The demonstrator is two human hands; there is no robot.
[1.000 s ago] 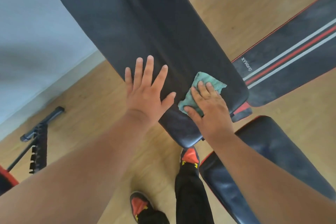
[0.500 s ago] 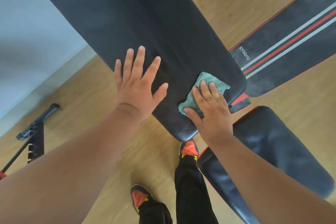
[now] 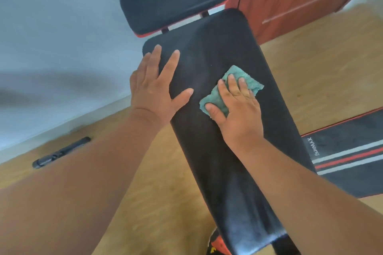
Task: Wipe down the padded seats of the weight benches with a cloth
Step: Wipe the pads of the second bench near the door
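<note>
Cloth [image 3: 217,97] half hidden under right hand [image 3: 238,109]

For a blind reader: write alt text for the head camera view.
A person's right hand presses a green cloth flat on a long black bench pad, while the left hand rests open on its left edge. A smaller black pad sits beyond, above a wooden floor.

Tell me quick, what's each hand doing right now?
Left hand: open, flat on the long bench pad, holding nothing.
Right hand: open, fingers straight, pressing the green cloth onto the pad.
</note>
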